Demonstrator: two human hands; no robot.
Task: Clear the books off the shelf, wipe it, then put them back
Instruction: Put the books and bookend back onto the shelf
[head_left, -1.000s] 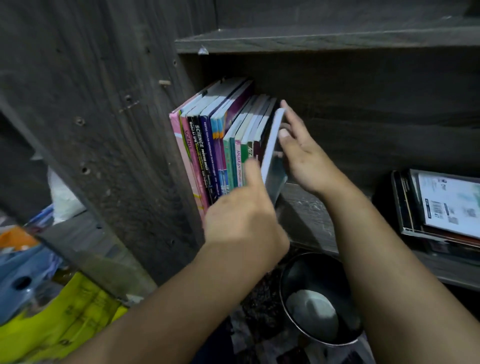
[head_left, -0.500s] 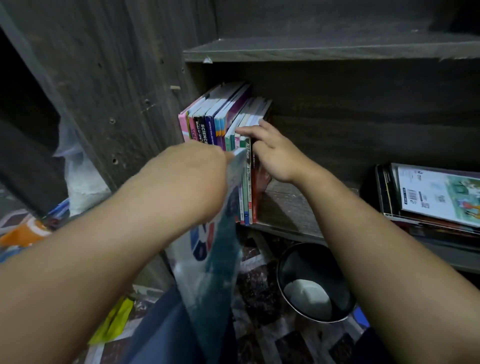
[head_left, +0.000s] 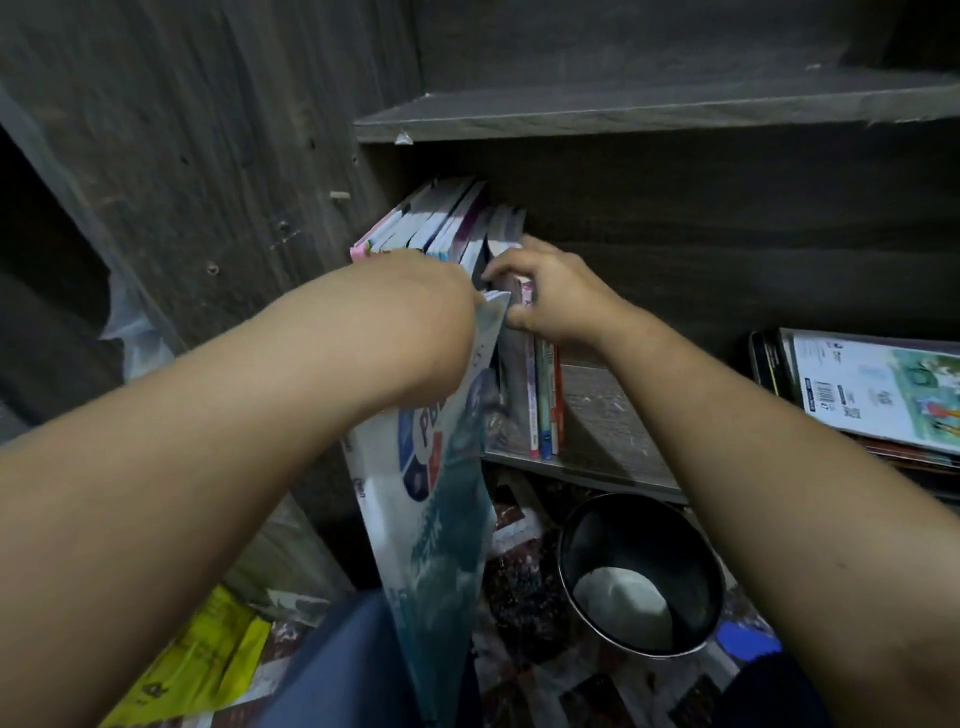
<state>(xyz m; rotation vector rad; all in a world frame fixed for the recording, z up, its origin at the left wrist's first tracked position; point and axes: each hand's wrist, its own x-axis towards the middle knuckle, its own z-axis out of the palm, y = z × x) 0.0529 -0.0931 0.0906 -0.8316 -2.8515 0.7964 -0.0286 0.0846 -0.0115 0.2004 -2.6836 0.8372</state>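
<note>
Withdrawn from the shelf (head_left: 597, 415) since a second ago: white-and-teal book (head_left: 441, 519), hanging in front of it, long axis near vertical, top edge up in left hand (head_left: 431, 291), grip closed on it. Right hand (head_left: 556, 296): grip curled over the right-end tops of the upright row (head_left: 447, 218) at shelf's left end.

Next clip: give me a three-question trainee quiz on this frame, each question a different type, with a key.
1. True or false: the left hand holds a teal-and-white book hanging in front of the shelf.
2. The right hand grips: A) a cloth, B) a standing book, C) a cup.
3. Fill in: the black bowl sits on the ____.
Key: 1 true; 2 B; 3 floor.
</note>
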